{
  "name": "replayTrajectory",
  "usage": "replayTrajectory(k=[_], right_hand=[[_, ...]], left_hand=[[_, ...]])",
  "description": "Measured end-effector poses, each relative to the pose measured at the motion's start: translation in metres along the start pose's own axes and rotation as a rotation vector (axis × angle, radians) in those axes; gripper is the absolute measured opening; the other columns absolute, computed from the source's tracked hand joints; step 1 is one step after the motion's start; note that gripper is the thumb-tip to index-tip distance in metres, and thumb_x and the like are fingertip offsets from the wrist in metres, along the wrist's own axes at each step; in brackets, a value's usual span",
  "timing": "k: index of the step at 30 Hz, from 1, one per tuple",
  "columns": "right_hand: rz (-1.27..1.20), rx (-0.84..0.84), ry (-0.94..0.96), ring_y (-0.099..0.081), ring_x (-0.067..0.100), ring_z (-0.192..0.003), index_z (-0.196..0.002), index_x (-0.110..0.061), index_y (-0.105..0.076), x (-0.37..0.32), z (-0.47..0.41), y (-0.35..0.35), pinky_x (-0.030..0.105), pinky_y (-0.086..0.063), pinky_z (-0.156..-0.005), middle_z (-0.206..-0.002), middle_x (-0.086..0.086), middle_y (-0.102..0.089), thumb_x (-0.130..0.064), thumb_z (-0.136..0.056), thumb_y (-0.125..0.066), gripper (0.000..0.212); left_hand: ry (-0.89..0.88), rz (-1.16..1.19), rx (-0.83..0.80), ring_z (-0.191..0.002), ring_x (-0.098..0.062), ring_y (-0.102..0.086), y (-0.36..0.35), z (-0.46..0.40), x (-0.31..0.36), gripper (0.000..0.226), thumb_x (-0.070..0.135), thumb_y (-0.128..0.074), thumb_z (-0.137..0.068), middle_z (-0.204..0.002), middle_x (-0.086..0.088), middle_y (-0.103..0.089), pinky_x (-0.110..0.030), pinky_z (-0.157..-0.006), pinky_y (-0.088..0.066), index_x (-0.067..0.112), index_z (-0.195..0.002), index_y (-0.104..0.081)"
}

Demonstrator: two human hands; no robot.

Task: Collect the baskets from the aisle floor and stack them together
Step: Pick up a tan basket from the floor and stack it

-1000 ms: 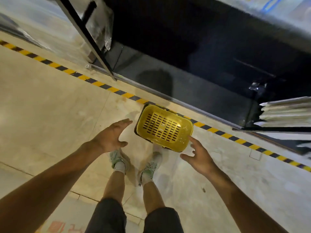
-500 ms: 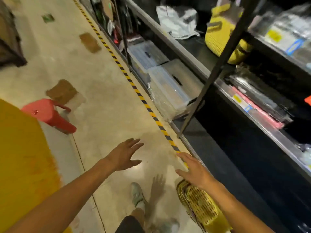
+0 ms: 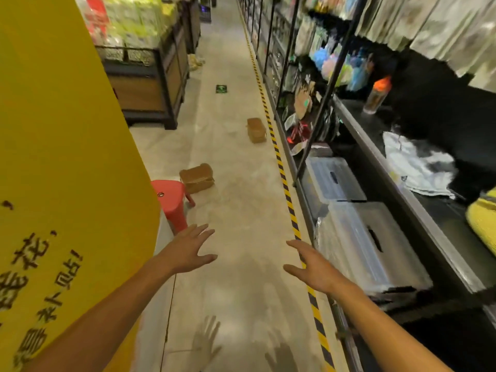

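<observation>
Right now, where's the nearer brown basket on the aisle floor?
In the head view, the nearer brown basket sits on the floor left of centre, just beyond the red stool, ahead of the open left hand. A second brown basket lies farther on by the striped tape.

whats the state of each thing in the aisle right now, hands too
left hand: open, fingers spread, empty
right hand: open, empty
near brown basket: on the floor, tilted, beside the stool
far brown basket: on the floor by the striped tape, apart from the near one
red stool: upright
clear bins: lids on, under the shelf
bottle: upright on the shelf
</observation>
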State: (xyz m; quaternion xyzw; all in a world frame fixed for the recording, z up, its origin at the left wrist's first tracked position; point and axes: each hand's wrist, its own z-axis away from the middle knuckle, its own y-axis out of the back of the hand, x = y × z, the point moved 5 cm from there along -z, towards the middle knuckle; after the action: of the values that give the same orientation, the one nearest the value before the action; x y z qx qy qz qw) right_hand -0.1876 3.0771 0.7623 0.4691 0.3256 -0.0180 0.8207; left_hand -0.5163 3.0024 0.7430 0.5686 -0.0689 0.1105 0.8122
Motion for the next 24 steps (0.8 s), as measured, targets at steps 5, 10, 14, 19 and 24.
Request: replayTrajectory(k=[5, 10, 14, 19, 24], right_hand=[[0.041, -0.001, 0.037, -0.031, 0.015, -0.148, -0.155, -0.028, -0.033, -0.01, -0.079, 0.03, 0.035, -0.031, -0.121, -0.164, -0.005, -0.029, -0.05, -0.095, -0.063, 0.071], [0.005, -0.017, 0.043, -0.034, 0.015, -0.147, -0.156, -0.031, -0.031, 0.008, -0.165, 0.067, 0.033, -0.033, -0.119, -0.164, -0.008, -0.027, -0.051, -0.094, -0.064, 0.073], [-0.023, -0.009, 0.043, -0.033, 0.016, -0.147, -0.156, -0.03, -0.03, 0.031, -0.249, 0.115, 0.036, -0.034, -0.119, -0.164, -0.006, -0.027, -0.052, -0.093, -0.065, 0.075], [-0.013, -0.015, 0.079, -0.031, 0.017, -0.148, -0.157, -0.03, -0.028, 0.038, -0.367, 0.203, 0.037, -0.033, -0.119, -0.164, -0.005, -0.027, -0.055, -0.092, -0.063, 0.078], [0.035, -0.039, 0.088, -0.032, 0.019, -0.148, -0.157, -0.024, -0.03, 0.035, -0.472, 0.265, 0.035, -0.031, -0.119, -0.163, 0.0, -0.03, -0.053, -0.094, -0.063, 0.077]], left_hand=[[0.029, 0.028, 0.039, -0.158, -0.022, -0.008, 0.03, -0.051, -0.021, 0.083, 0.073, -0.045, -0.094, -0.171, 0.004, -0.011, -0.042, -0.126, -0.014, 0.034, -0.162, -0.018], [0.011, -0.002, 0.065, -0.158, -0.021, -0.005, 0.071, -0.136, -0.025, 0.084, 0.072, -0.045, -0.094, -0.172, 0.004, -0.01, -0.044, -0.128, -0.011, 0.033, -0.163, -0.018], [-0.019, -0.006, 0.071, -0.158, -0.019, -0.004, 0.115, -0.223, -0.017, 0.081, 0.068, -0.046, -0.097, -0.172, 0.005, -0.007, -0.045, -0.128, -0.012, 0.031, -0.163, -0.017], [0.002, -0.029, 0.078, -0.158, -0.017, -0.003, 0.186, -0.336, -0.017, 0.08, 0.064, -0.047, -0.099, -0.172, 0.005, -0.005, -0.041, -0.128, -0.009, 0.032, -0.164, -0.014], [0.024, -0.001, 0.086, -0.158, -0.019, -0.006, 0.223, -0.422, -0.033, 0.079, 0.066, -0.046, -0.098, -0.172, 0.004, -0.01, -0.041, -0.128, -0.01, 0.031, -0.163, -0.017]])
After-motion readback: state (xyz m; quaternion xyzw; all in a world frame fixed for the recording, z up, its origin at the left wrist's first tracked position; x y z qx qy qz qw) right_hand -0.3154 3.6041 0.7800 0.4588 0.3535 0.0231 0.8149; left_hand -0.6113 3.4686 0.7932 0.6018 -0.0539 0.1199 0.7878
